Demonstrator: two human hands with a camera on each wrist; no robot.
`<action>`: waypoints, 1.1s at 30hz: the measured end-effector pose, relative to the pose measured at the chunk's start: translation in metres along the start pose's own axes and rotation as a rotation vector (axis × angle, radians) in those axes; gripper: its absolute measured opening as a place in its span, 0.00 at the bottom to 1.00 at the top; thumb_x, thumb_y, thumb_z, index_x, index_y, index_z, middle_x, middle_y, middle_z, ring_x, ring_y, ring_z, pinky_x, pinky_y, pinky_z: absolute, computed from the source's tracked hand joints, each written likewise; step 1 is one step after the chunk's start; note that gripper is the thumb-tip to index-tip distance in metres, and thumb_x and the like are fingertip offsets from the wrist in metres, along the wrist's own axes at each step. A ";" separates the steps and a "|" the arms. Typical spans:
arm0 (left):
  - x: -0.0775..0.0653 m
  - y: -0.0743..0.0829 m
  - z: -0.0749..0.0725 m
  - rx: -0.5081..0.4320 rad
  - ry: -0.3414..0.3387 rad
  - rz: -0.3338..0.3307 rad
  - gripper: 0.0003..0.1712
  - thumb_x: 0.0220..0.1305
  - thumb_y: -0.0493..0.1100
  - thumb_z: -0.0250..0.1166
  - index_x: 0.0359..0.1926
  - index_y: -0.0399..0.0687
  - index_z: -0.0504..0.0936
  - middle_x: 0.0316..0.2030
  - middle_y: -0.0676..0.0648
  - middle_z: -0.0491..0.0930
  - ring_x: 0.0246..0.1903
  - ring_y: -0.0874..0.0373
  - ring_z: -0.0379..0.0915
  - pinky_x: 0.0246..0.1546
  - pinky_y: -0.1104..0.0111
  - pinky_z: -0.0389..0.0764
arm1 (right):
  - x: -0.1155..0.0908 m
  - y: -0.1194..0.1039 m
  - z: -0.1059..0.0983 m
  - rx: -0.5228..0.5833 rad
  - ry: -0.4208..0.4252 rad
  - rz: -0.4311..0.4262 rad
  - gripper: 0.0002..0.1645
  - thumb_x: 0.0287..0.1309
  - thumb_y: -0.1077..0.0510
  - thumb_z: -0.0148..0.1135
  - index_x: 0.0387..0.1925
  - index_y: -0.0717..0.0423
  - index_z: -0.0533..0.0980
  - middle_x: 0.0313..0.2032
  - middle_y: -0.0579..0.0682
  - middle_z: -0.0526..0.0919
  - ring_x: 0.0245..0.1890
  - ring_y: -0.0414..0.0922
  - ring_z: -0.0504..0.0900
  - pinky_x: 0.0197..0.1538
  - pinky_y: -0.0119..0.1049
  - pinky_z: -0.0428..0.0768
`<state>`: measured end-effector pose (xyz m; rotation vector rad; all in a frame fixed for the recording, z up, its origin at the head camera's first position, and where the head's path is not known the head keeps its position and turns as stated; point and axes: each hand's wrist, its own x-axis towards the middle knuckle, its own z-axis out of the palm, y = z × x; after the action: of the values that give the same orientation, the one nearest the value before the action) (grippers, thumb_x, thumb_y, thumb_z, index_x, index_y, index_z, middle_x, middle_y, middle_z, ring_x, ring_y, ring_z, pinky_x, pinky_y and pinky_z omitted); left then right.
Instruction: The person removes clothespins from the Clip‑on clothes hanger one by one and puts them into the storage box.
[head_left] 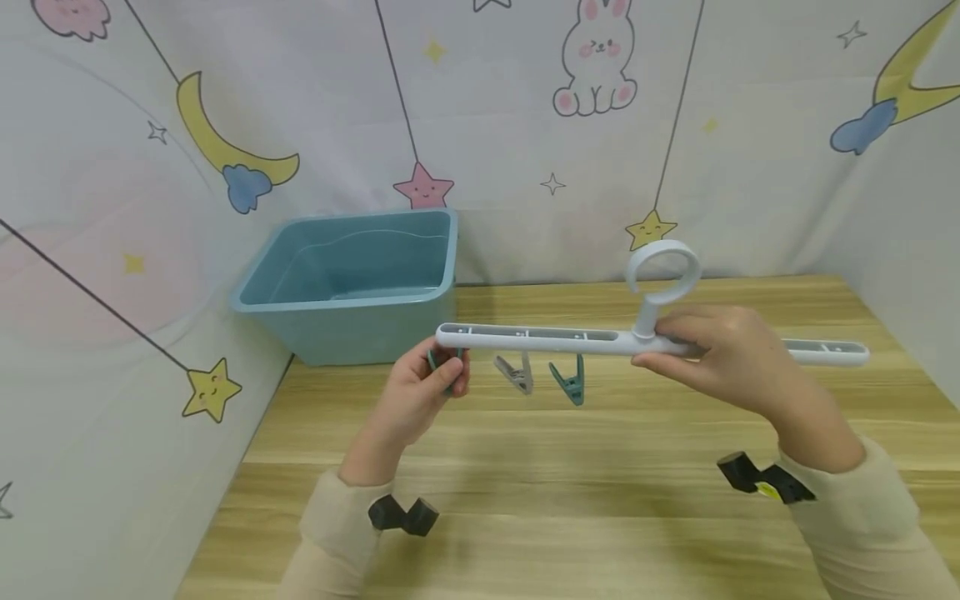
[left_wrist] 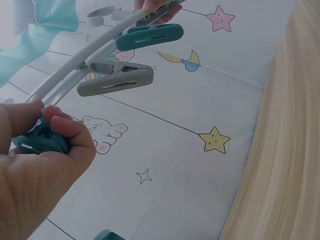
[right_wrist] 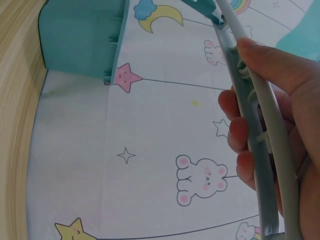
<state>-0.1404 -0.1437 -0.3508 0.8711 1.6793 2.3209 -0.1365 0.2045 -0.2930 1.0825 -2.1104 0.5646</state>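
Observation:
A white clip hanger [head_left: 540, 340] with a ring-shaped hook [head_left: 663, 250] is held up level above the table. My right hand [head_left: 720, 350] grips its bar just right of the hook, thumb on the near side and fingers wrapped round the far side in the right wrist view. At the bar's left end my left hand [head_left: 423, 383] pinches a teal clip [left_wrist: 42, 140] between thumb and curled fingers. A grey clip [head_left: 516, 372] and another teal clip [head_left: 570, 382] hang from the underside of the bar, between the two hands.
A blue-green plastic tub [head_left: 360, 325] stands at the back left of the wooden table [head_left: 525, 500], close behind my left hand. A white cloth [head_left: 510, 125] printed with stars, moons and a rabbit covers the walls behind and beside the table.

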 end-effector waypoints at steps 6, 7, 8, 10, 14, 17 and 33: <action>0.001 -0.001 0.008 0.066 0.100 0.061 0.08 0.67 0.47 0.61 0.42 0.49 0.73 0.30 0.53 0.71 0.29 0.64 0.66 0.31 0.75 0.69 | -0.003 0.001 0.002 0.022 0.001 0.014 0.34 0.61 0.31 0.51 0.23 0.55 0.81 0.23 0.42 0.81 0.18 0.33 0.71 0.21 0.23 0.68; 0.001 -0.001 0.009 0.081 0.116 0.076 0.10 0.66 0.48 0.61 0.41 0.49 0.72 0.29 0.54 0.70 0.29 0.64 0.65 0.31 0.75 0.69 | -0.003 0.001 0.002 0.025 0.000 0.019 0.34 0.61 0.31 0.51 0.23 0.54 0.81 0.22 0.42 0.81 0.18 0.32 0.70 0.21 0.23 0.68; 0.002 -0.001 0.010 0.097 0.130 0.090 0.12 0.65 0.49 0.62 0.40 0.48 0.71 0.29 0.54 0.70 0.28 0.64 0.65 0.30 0.75 0.68 | -0.003 0.001 0.002 0.025 0.000 0.024 0.34 0.61 0.30 0.51 0.23 0.54 0.81 0.22 0.42 0.81 0.18 0.32 0.70 0.21 0.23 0.67; 0.002 0.000 0.012 0.136 0.156 0.115 0.14 0.64 0.50 0.62 0.39 0.47 0.69 0.28 0.54 0.70 0.28 0.64 0.65 0.29 0.75 0.68 | -0.004 0.000 0.002 0.027 -0.001 0.028 0.34 0.61 0.30 0.51 0.22 0.54 0.81 0.22 0.41 0.81 0.18 0.32 0.69 0.21 0.23 0.67; 0.002 0.001 0.014 0.227 0.200 0.139 0.18 0.65 0.48 0.62 0.38 0.38 0.67 0.28 0.55 0.69 0.28 0.64 0.64 0.29 0.76 0.68 | -0.004 -0.002 0.002 0.029 0.004 0.025 0.33 0.61 0.31 0.52 0.22 0.54 0.81 0.22 0.42 0.81 0.19 0.33 0.70 0.21 0.23 0.67; 0.002 0.002 0.016 0.349 0.246 0.141 0.17 0.66 0.41 0.60 0.39 0.29 0.65 0.29 0.54 0.68 0.28 0.64 0.64 0.30 0.76 0.70 | -0.004 -0.003 0.002 0.020 0.011 0.015 0.35 0.61 0.31 0.52 0.22 0.56 0.82 0.23 0.44 0.83 0.19 0.35 0.73 0.21 0.23 0.70; 0.017 -0.005 0.029 0.546 0.628 0.335 0.11 0.61 0.24 0.58 0.37 0.22 0.62 0.32 0.53 0.67 0.28 0.66 0.65 0.29 0.79 0.69 | 0.001 -0.019 0.014 0.049 0.030 0.047 0.33 0.63 0.31 0.50 0.24 0.54 0.82 0.18 0.38 0.77 0.17 0.30 0.66 0.19 0.22 0.65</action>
<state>-0.1393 -0.1106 -0.3429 0.5398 2.6993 2.5638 -0.1263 0.1842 -0.3000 1.0479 -2.1109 0.6544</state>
